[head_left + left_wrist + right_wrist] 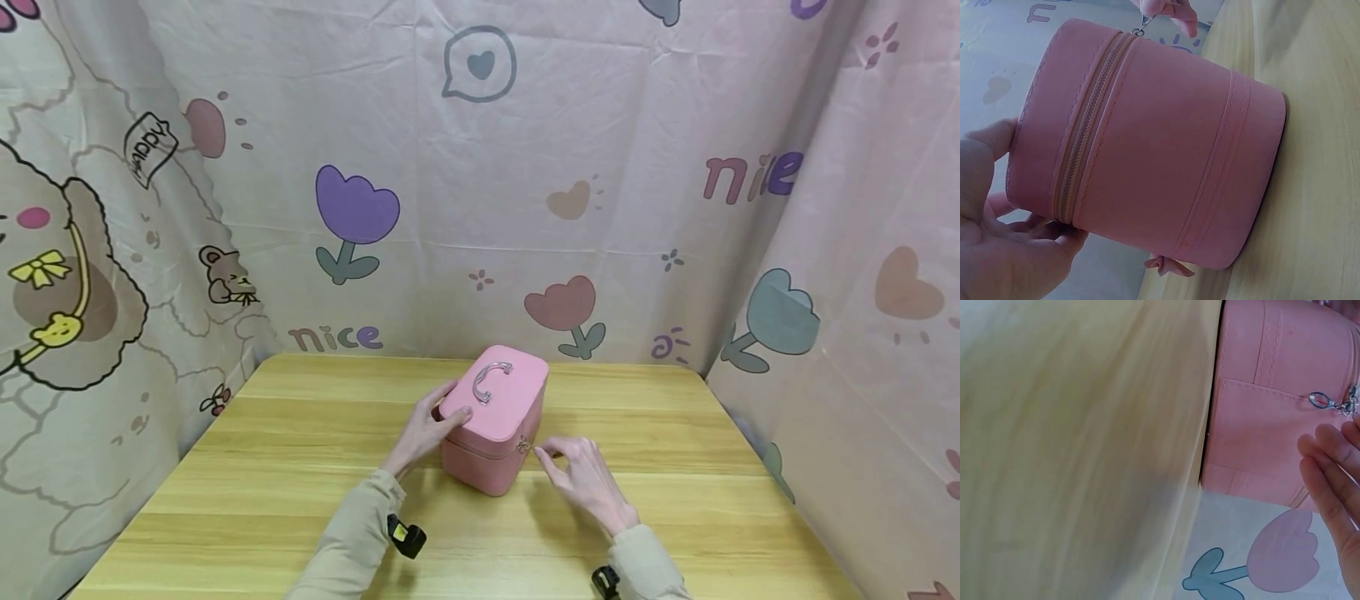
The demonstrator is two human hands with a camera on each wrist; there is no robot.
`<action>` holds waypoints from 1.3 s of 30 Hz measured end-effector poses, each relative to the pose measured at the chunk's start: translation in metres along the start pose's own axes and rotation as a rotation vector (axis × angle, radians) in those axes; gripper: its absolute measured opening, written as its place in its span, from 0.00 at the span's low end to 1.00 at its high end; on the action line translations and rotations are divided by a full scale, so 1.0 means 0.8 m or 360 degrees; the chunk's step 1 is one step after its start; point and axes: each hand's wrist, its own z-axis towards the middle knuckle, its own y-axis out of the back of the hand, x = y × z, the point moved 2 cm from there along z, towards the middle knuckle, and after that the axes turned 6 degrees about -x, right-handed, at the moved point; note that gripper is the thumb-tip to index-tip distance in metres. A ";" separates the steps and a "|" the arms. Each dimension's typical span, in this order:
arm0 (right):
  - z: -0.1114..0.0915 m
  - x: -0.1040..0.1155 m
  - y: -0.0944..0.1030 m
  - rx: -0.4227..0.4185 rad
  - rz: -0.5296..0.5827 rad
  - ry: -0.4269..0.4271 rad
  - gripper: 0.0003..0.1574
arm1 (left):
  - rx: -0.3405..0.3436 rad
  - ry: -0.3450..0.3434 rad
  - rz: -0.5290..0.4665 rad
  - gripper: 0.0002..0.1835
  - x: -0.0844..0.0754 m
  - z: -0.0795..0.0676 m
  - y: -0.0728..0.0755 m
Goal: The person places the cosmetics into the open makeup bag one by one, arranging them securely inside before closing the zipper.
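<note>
A pink vanity case (480, 467) stands on the table with its lid (517, 396) down; a silver carry handle (491, 382) sits on top. My left hand (426, 427) grips the lid's left side, thumb on top and fingers down the side, as the left wrist view (1016, 231) also shows. A zipper (1088, 134) runs under the lid, its teeth meshed on the visible side. At the right front corner my right hand (585, 475) pinches a metal zipper pull (523, 446). In the right wrist view, an oval metal pull (1320, 400) hangs beside the right fingertips (1329, 440).
The case rests on a light wooden table (300, 467). Patterned curtain (450, 167) hangs behind the table and along both sides. A small pink bow (1169, 266) sticks out from the case's side. Each sleeve carries a black wrist camera (406, 536).
</note>
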 end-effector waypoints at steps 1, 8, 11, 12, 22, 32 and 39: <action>0.000 0.000 0.001 0.0016 0.0007 -0.0011 0.04 | -0.0004 0.0004 -0.0003 0.35 0.000 0.000 0.000; -0.003 -0.005 0.006 0.0042 0.0094 -0.0051 0.10 | -0.0011 -0.0006 0.0024 0.35 -0.001 -0.001 0.000; -0.003 -0.008 0.007 0.0013 0.0115 -0.0021 0.11 | -0.0010 0.0005 0.0013 0.35 -0.002 -0.002 0.001; -0.003 -0.008 0.006 0.0004 0.0117 -0.0014 0.11 | -0.0007 0.0003 0.0009 0.35 -0.002 -0.002 0.001; -0.001 -0.003 0.004 -0.0071 0.0070 -0.0195 0.06 | -0.0021 0.0000 0.0004 0.35 -0.002 -0.004 0.000; 0.012 0.015 -0.008 0.0021 0.0466 -0.0765 0.36 | -0.0039 0.0000 -0.0004 0.35 -0.002 -0.004 -0.002; 0.023 0.035 -0.014 0.0021 0.0648 -0.1045 0.43 | -0.0033 0.0004 0.0034 0.35 -0.005 -0.005 -0.002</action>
